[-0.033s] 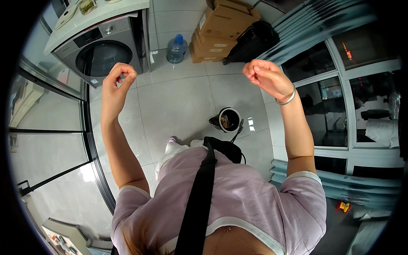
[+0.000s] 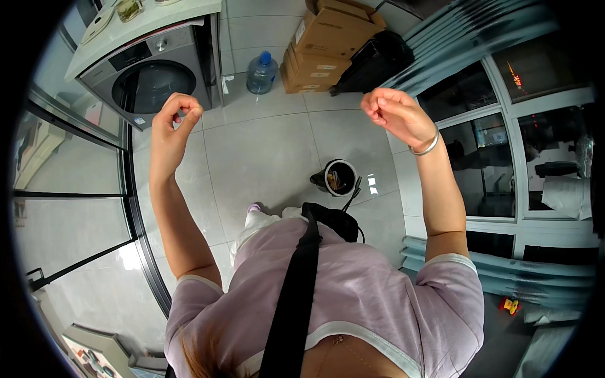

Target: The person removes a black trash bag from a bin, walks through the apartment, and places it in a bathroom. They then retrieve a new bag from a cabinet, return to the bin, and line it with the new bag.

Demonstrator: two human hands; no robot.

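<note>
Both of my arms are raised and bent, with the hands held wide apart in mid-air. My left hand (image 2: 171, 129) is closed in a pinch, fingers curled over to meet the thumb. It appears in front of the washing machine (image 2: 154, 87) without visibly touching it. Opposite it, my right hand (image 2: 400, 118) is also closed, fingertips gathered toward the thumb, with a silvery bangle (image 2: 426, 145) round the wrist. No object shows in either hand. A black strap (image 2: 291, 302) crosses my chest down to a black bag (image 2: 337, 220) at my waist.
A bin (image 2: 354, 179) with a black liner and some waste stands on the tiled floor (image 2: 261, 151). Farther off are a blue water jug (image 2: 261, 75), stacked cardboard boxes (image 2: 340, 30) and a black case (image 2: 375, 60). Glass door panels (image 2: 72, 220) line the left; windows and a teal curtain (image 2: 479, 31) the right.
</note>
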